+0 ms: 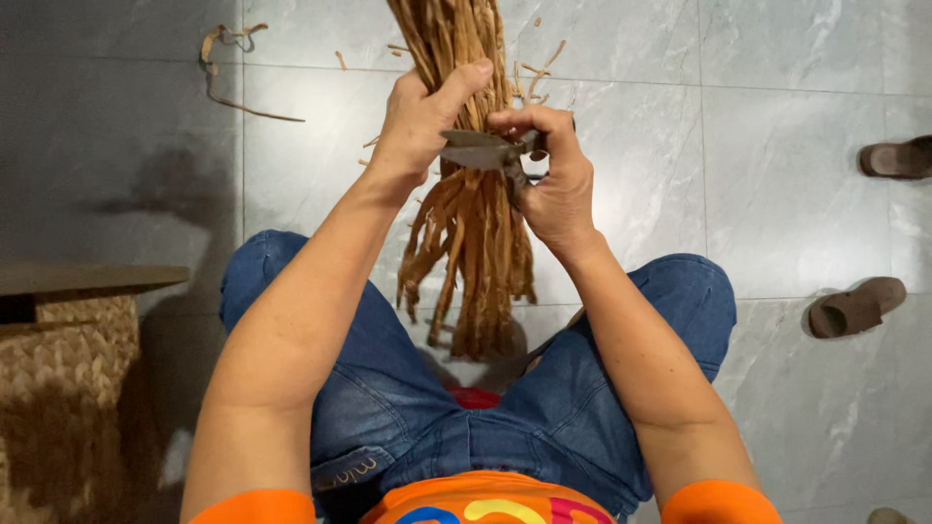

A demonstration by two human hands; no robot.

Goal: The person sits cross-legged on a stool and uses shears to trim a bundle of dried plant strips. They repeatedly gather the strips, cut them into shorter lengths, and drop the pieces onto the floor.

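Grey tiles point(777, 194); scraps point(228, 68), slippers point(854, 309)

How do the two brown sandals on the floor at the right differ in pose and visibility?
The upper sandal is cut off by the frame's right edge, while the lower sandal shows whole. The upper one lies near level across the picture; the lower one tilts, its toe end lower left. Both are brown slip-ons resting on the grey tiled floor.
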